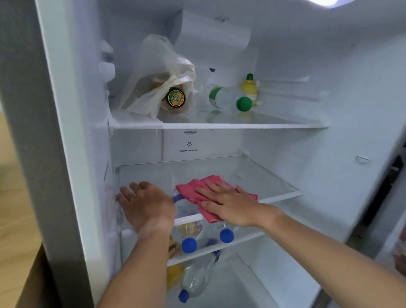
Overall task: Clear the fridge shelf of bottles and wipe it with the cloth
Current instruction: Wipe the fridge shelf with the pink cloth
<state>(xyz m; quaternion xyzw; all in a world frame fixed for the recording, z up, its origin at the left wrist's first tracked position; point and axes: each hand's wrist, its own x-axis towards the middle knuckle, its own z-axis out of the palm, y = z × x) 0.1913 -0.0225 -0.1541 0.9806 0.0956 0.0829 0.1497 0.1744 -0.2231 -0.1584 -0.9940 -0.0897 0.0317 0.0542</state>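
The pink cloth lay flat on the glass shelf, pinned under the right hand, fingers spread, probably for wiping pressure. The left hand rested open just beside it, likely bracing. The bottles sat below both hands.

We press our right hand flat on the pink cloth on the glass shelf; our left hand rests beside it.
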